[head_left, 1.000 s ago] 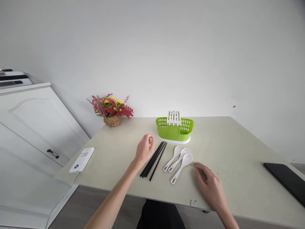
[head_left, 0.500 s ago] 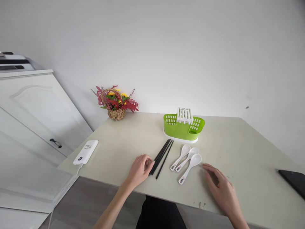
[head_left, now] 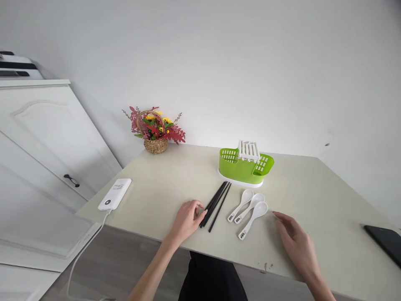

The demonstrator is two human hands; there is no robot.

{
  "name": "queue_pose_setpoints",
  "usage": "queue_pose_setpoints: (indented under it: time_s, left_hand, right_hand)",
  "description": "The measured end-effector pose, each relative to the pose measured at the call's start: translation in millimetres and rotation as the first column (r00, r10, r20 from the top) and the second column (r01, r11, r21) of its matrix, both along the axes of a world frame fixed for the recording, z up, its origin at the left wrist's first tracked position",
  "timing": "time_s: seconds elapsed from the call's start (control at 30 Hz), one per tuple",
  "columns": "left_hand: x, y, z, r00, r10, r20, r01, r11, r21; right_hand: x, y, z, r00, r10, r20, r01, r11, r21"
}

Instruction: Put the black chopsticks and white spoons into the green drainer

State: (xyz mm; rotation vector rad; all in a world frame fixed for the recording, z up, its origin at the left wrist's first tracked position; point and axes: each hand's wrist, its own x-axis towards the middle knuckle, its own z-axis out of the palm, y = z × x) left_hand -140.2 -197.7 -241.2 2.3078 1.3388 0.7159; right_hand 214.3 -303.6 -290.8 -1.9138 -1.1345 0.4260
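Observation:
Several black chopsticks (head_left: 214, 205) lie side by side on the table, slanting, one a little apart on the right. My left hand (head_left: 188, 218) rests at their lower left, fingers loosely bent and parted from the thumb. Its thumb tip is at the outermost chopstick; whether it touches cannot be made out. To the right are three white spoons (head_left: 259, 210), bowls pointing away, with small labels on their handles. My right hand (head_left: 296, 240) is on the table beside them, open, fingers stretched toward the spoons without reaching them. Behind stands a green utensil caddy (head_left: 241, 171) with a white slotted rack on top.
At the back left is a wicker basket (head_left: 156, 146) of artificial flowers. A white power bank (head_left: 115, 194) with a cable lies near the left edge, and a black phone (head_left: 384, 242) at the right. A white cabinet (head_left: 44, 167) stands left of the table.
The view has shifted slightly, so the things on the table appear a bit further right. My right hand's fingers look a little straighter. Chopsticks and spoons keep their places.

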Motion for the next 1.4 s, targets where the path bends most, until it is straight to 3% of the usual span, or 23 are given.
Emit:
queue_pose_setpoints:
  time_s: [0.13, 0.27, 0.4, 0.53, 0.8, 1.13, 1.23, 1.4]
  left_hand:
    - [0, 1, -1.5, 1.000, 0.005, 0.019, -0.005, 1.000, -0.009]
    - [-1, 1, 0.2, 0.998, 0.015, 0.064, -0.012, 0.999, -0.037]
    - [-3, 1, -0.1, 0.994, 0.053, 0.100, -0.052, 0.998, -0.022]
    - [-4, 1, -2.0, 0.993, 0.079, 0.088, -0.081, 0.997, 0.017]
    - [-3, -2, -2.0, 0.994, 0.098, 0.053, -0.102, 0.992, 0.073]
    - [-3, -1, -6.6, 0.984, 0.169, -0.055, -0.154, 0.965, 0.211]
    - [-8, 1, -10.6, 0.980, 0.183, -0.076, -0.161, 0.959, 0.235]
    - [-31, 3, -16.6, 0.961, 0.242, -0.135, -0.197, 0.940, 0.279]
  right_hand:
    - [18, 34, 6.2, 0.998, -0.001, 0.061, -0.005, 0.995, 0.097]
    - [26, 85, 26.8, 0.940, 0.028, 0.339, -0.094, 0.979, 0.179]
    - [26, 124, 36.5, 0.827, 0.140, 0.544, -0.228, 0.969, 0.097]
    - [29, 139, 31.2, 0.808, 0.180, 0.561, -0.238, 0.971, 0.031]
    - [40, 135, 26.9, 0.803, 0.228, 0.550, -0.280, 0.960, 0.010]
    - [37, 126, 29.2, 0.878, 0.210, 0.429, -0.257, 0.965, 0.053]
    - [35, 108, 23.5, 0.920, 0.149, 0.364, -0.189, 0.979, 0.077]
    - [36, 50, 4.0, 0.981, 0.008, 0.192, -0.025, 0.996, 0.083]
